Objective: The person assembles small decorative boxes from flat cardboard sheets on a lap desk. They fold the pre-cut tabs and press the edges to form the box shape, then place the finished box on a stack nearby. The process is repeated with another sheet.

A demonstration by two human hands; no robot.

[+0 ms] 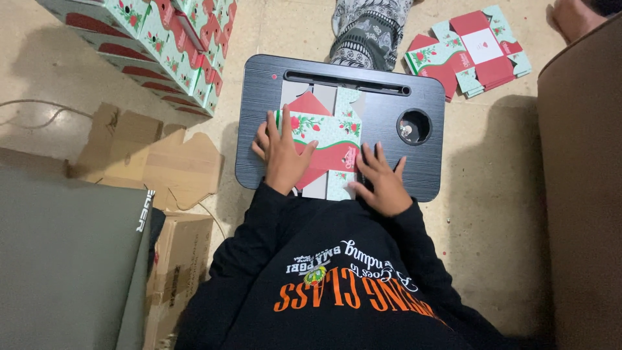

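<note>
Flattened carton blank (327, 139), red and green with a floral print, lies at the centre of your black lap tabletop (259, 84). Your left hand (283, 152) presses its 9 o'clock edge, fingers spread and flat; your right hand (383, 181) presses its 5 o'clock corner, fingers likewise apart. Stacked folded boxes (165, 45) sit at 10 o'clock on the floor, more flat blanks (473, 48) at 2 o'clock.

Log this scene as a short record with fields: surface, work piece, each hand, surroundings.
Surface: black lap desk on the floor
Work piece: flat unfolded red-and-green carton on the desk
Left hand: pressed flat on the carton
Right hand: flat on the carton's lower right edge
Surroundings: stack of folded cartons, loose flat cartons, brown cardboard
</note>
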